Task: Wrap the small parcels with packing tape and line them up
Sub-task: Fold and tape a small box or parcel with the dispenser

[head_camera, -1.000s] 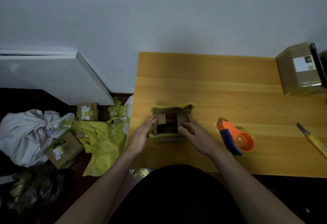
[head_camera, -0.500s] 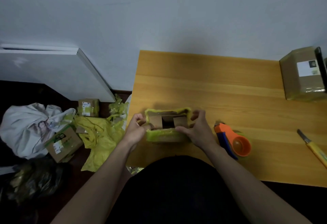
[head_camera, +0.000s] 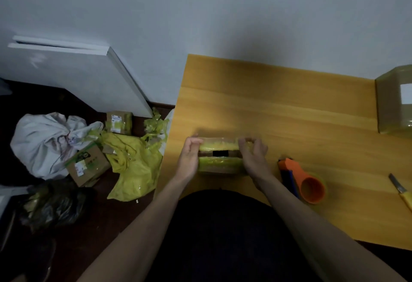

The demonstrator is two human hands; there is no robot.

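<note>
A small cardboard parcel (head_camera: 219,165) with yellow-green tape on its flaps sits near the front left of the wooden table (head_camera: 289,112). Its two long flaps are folded nearly together, with a dark gap left between them. My left hand (head_camera: 189,156) presses against the parcel's left end with fingers curled over the far flap. My right hand (head_camera: 253,154) grips the right end, fingers curled over the top. An orange and blue tape dispenser (head_camera: 303,181) lies on the table just right of my right hand.
A larger taped box (head_camera: 394,103) with a white label stands at the table's far right. A yellow-handled knife (head_camera: 401,192) lies at the right edge. On the floor to the left lie small boxes (head_camera: 88,165), yellow plastic (head_camera: 133,165), a white bag (head_camera: 44,141) and a black bag (head_camera: 51,206).
The parcel's flaps stood open, showing its inside; both hands have folded the long flaps inward so only a narrow gap remains. The camera view has shifted slightly.
</note>
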